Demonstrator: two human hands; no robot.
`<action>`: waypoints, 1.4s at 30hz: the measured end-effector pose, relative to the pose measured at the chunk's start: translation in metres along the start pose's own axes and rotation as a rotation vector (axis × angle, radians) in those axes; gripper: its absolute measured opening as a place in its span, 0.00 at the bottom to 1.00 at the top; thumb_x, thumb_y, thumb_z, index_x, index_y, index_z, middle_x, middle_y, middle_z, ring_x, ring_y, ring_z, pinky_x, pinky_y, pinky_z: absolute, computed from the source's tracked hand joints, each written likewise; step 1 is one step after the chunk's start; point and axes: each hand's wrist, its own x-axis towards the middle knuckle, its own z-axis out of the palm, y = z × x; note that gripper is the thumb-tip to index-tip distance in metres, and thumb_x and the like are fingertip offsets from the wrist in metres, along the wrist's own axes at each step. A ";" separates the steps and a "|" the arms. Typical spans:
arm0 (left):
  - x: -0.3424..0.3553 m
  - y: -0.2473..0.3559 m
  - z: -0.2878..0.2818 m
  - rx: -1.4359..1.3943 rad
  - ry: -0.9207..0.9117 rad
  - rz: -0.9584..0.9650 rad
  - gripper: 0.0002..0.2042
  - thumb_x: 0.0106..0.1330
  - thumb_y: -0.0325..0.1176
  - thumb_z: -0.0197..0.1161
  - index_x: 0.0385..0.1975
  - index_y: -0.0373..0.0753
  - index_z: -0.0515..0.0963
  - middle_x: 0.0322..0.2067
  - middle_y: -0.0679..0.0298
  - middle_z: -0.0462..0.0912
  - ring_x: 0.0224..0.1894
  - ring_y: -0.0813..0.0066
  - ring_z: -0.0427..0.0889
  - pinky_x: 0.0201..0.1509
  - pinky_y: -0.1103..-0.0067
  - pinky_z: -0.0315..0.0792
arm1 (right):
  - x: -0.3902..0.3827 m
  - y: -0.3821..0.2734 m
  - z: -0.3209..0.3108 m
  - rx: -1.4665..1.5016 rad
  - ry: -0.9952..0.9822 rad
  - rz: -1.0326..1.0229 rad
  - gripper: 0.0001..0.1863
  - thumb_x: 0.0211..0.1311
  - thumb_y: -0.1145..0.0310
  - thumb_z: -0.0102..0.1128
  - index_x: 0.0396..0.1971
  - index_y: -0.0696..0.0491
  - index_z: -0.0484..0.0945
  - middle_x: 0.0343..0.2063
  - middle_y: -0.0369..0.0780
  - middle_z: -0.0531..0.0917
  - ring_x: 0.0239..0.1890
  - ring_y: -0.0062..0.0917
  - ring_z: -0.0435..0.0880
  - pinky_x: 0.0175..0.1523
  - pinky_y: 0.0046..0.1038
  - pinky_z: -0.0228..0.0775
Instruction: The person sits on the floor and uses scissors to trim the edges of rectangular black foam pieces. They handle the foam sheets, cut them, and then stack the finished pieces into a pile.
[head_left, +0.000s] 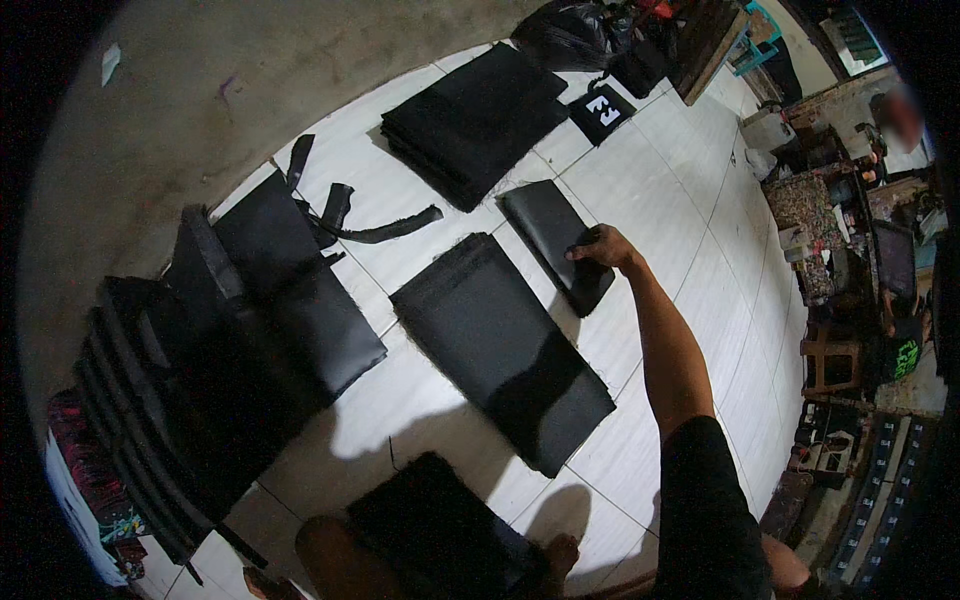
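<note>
My right hand grips the edge of a small folded black sheet piece, thumb on top and the other fingers partly hidden. Below it on the tiles lies a larger rectangular stack of black pieces with frayed edges. A thick pile of black sheets lies beyond, with a small black square piece bearing a white print beside it. More layered black sheets and loose curved strips lie to the left. Another black piece is by my legs. My left hand is not in view.
A bare wall borders the tiled floor. Black bags, boards and a teal plastic piece stand at the back. Shelving, cluttered items and a brown stool line the right side.
</note>
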 end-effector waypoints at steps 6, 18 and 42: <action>0.003 0.004 0.007 -0.258 0.012 -0.111 0.35 0.68 0.49 0.53 0.65 0.28 0.52 0.64 0.41 0.56 0.67 0.46 0.55 0.70 0.65 0.53 | 0.013 0.013 0.003 0.100 -0.005 0.008 0.34 0.28 0.56 0.83 0.36 0.61 0.79 0.33 0.42 0.83 0.37 0.31 0.80 0.48 0.32 0.71; -0.001 0.010 0.000 -0.378 0.096 -0.084 0.35 0.68 0.47 0.52 0.65 0.27 0.51 0.64 0.42 0.55 0.67 0.48 0.53 0.71 0.63 0.49 | 0.019 0.008 0.016 0.063 0.110 0.124 0.27 0.28 0.57 0.83 0.24 0.61 0.81 0.27 0.41 0.83 0.31 0.27 0.79 0.40 0.30 0.71; 0.007 -0.007 0.058 -0.728 0.411 -0.082 0.21 0.66 0.35 0.50 0.57 0.33 0.63 0.50 0.54 0.69 0.53 0.61 0.68 0.59 0.67 0.61 | -0.046 -0.039 0.008 0.041 0.270 -0.175 0.52 0.25 0.63 0.83 0.54 0.70 0.65 0.42 0.54 0.81 0.43 0.39 0.82 0.51 0.35 0.75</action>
